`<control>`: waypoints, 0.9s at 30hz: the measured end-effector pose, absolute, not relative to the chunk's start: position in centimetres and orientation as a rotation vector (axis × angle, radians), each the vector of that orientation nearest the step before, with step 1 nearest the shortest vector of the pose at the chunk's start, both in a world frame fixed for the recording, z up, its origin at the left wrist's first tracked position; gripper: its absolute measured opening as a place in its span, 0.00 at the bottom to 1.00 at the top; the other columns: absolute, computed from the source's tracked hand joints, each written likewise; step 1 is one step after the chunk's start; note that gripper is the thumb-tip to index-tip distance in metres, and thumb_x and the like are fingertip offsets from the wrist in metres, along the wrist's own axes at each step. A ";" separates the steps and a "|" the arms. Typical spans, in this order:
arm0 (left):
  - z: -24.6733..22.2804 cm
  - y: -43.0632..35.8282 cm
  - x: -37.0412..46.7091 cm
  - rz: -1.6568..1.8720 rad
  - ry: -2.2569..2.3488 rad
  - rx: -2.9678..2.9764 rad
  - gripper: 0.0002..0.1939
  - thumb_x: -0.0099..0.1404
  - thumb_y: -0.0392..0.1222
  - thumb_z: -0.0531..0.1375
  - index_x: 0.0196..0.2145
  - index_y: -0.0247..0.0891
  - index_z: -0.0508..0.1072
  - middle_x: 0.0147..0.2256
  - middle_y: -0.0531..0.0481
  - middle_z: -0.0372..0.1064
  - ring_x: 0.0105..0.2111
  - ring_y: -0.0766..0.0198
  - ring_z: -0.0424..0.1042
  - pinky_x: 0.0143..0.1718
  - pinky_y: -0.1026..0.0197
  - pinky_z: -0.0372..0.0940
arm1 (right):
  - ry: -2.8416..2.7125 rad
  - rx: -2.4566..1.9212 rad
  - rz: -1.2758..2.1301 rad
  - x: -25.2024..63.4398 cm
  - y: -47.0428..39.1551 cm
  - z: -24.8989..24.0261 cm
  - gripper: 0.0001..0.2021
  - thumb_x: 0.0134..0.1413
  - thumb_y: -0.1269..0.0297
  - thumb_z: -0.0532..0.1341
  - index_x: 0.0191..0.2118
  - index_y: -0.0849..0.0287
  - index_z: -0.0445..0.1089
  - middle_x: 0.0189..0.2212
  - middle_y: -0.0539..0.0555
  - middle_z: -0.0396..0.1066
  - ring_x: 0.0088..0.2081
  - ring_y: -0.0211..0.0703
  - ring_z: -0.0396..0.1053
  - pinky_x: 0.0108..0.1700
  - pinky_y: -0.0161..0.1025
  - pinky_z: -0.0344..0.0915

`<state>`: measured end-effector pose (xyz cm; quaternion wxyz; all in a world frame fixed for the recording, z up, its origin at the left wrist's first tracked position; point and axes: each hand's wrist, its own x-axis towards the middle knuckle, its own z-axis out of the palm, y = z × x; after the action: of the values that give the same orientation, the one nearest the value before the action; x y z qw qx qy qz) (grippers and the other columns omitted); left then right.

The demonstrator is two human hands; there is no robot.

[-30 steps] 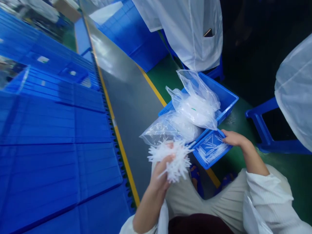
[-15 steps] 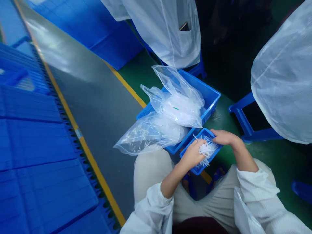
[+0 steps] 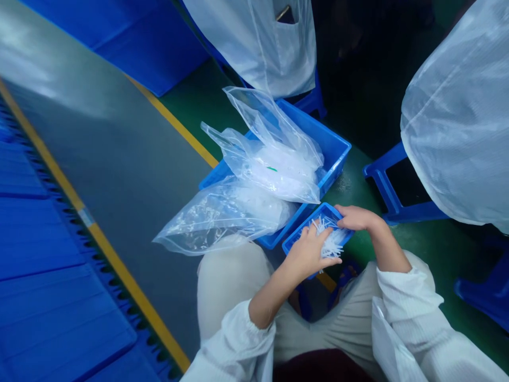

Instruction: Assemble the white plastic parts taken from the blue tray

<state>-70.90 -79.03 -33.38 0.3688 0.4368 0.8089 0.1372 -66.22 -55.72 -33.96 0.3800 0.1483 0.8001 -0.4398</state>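
A small blue plastic bin sits between my knees with a pile of thin white plastic sticks in it. My left hand lies over the bin from the left, its fingers spread and touching the sticks. With thumb and fingers my right hand grips the bin's far right rim. Just beyond is a larger blue crate. Clear plastic bags with whitish contents lie in it, and one bag hangs over its left side towards my knee.
Two people in white coats sit ahead, one with a phone in a pocket. A blue stool stands at the right. Blue crates or panels line the left, beside a grey walkway with yellow lines.
My left hand's fingers have spread apart over the sticks, where before they were closed around a bunch. My right hand keeps its hold on the bin. The whole view has shifted slightly.
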 end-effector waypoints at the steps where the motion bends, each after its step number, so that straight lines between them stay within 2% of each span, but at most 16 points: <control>1: -33.3 -79.1 -70.9 0.331 2.088 1.118 0.52 0.58 0.65 0.74 0.74 0.49 0.62 0.74 0.30 0.50 0.69 0.23 0.58 0.64 0.27 0.62 | 2.035 0.382 -1.135 -66.3 -55.8 -33.9 0.13 0.59 0.61 0.63 0.49 0.54 0.70 0.41 0.54 0.82 0.36 0.48 0.77 0.32 0.35 0.64; 3: -33.1 -79.2 -71.0 0.304 2.113 1.112 0.51 0.61 0.64 0.73 0.74 0.50 0.60 0.74 0.29 0.49 0.69 0.22 0.58 0.62 0.27 0.64 | 2.021 0.385 -1.166 -66.3 -55.8 -33.9 0.14 0.59 0.60 0.64 0.50 0.54 0.71 0.40 0.53 0.82 0.35 0.47 0.77 0.31 0.34 0.64; 5: -32.9 -79.6 -71.2 0.318 2.133 1.132 0.45 0.65 0.61 0.71 0.73 0.50 0.62 0.75 0.30 0.47 0.70 0.23 0.57 0.61 0.28 0.66 | 2.014 0.389 -1.189 -66.3 -55.8 -33.9 0.15 0.59 0.61 0.64 0.51 0.54 0.71 0.39 0.53 0.82 0.34 0.47 0.77 0.30 0.34 0.64; 8: -32.6 -80.2 -71.4 0.390 2.136 1.224 0.34 0.70 0.55 0.67 0.70 0.48 0.68 0.75 0.32 0.46 0.71 0.28 0.55 0.64 0.30 0.65 | 2.003 0.402 -1.195 -66.2 -55.8 -33.9 0.15 0.58 0.63 0.64 0.51 0.55 0.70 0.38 0.53 0.82 0.33 0.45 0.77 0.29 0.33 0.64; 10: -32.4 -80.5 -71.5 0.404 2.131 1.264 0.31 0.71 0.52 0.66 0.69 0.45 0.70 0.76 0.32 0.45 0.72 0.29 0.55 0.66 0.31 0.63 | 1.977 0.405 -1.227 -66.1 -55.7 -34.0 0.15 0.57 0.65 0.63 0.51 0.55 0.70 0.38 0.53 0.81 0.32 0.44 0.77 0.28 0.32 0.64; 12: -32.3 -80.6 -71.4 0.374 2.124 1.270 0.34 0.71 0.55 0.66 0.70 0.46 0.68 0.76 0.32 0.44 0.71 0.27 0.56 0.66 0.30 0.64 | 1.942 0.402 -1.281 -66.0 -55.7 -34.1 0.15 0.56 0.66 0.63 0.51 0.55 0.70 0.38 0.52 0.81 0.32 0.44 0.77 0.28 0.32 0.66; 16: -31.9 -80.5 -71.3 0.307 2.090 1.291 0.47 0.66 0.64 0.68 0.76 0.49 0.59 0.78 0.34 0.40 0.71 0.24 0.56 0.63 0.28 0.66 | 1.924 0.402 -1.316 -65.9 -55.7 -34.1 0.14 0.56 0.65 0.64 0.49 0.54 0.72 0.37 0.52 0.81 0.32 0.45 0.77 0.26 0.32 0.67; 22: -31.3 -81.0 -72.4 0.287 2.001 1.432 0.51 0.65 0.58 0.72 0.77 0.58 0.52 0.80 0.41 0.25 0.73 0.27 0.54 0.66 0.31 0.65 | 1.974 0.395 -1.271 -65.8 -55.6 -33.6 0.13 0.57 0.65 0.64 0.48 0.54 0.73 0.38 0.52 0.82 0.34 0.46 0.78 0.28 0.32 0.67; 27: -30.6 -81.7 -73.8 0.286 1.949 1.491 0.52 0.66 0.56 0.71 0.78 0.60 0.48 0.80 0.43 0.26 0.74 0.29 0.54 0.67 0.31 0.64 | 2.003 0.354 -1.283 -65.8 -55.7 -33.6 0.12 0.58 0.64 0.64 0.49 0.54 0.73 0.39 0.52 0.83 0.34 0.45 0.78 0.29 0.32 0.66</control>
<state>-73.75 -81.69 -30.56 0.3295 0.5697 0.7449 0.1094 -65.82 -55.67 -33.62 0.3601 0.1373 0.7771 -0.4976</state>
